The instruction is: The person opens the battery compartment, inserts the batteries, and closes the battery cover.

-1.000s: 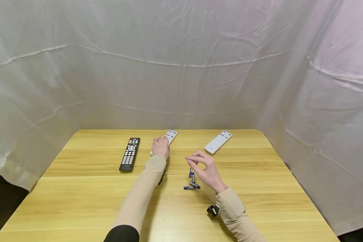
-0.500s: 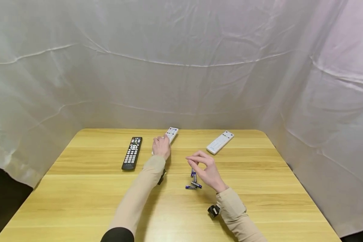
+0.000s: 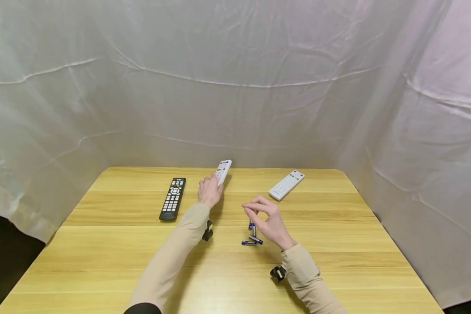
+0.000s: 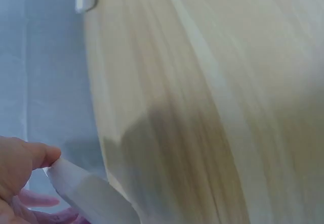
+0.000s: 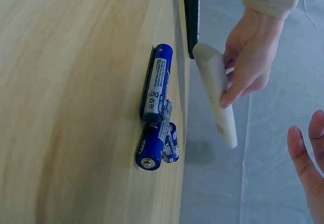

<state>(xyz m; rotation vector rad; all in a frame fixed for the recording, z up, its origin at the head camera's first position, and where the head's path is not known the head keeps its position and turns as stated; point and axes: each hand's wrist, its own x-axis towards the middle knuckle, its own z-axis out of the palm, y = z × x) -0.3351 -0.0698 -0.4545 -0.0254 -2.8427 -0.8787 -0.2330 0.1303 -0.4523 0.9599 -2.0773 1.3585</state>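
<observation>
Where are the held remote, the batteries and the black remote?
Held remote (image 3: 223, 171): head view, on the exposed part of its button face.
Batteries (image 5: 156, 85): right wrist view, on the label of one.
Black remote (image 3: 173, 198): head view, middle of its button face.

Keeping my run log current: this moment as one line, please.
left hand: holds white remote, off table | right hand: empty, near batteries | on table: batteries, black remote, second white remote

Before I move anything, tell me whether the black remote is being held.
No, the black remote lies untouched on the table while the left grip holds a white remote.
</observation>
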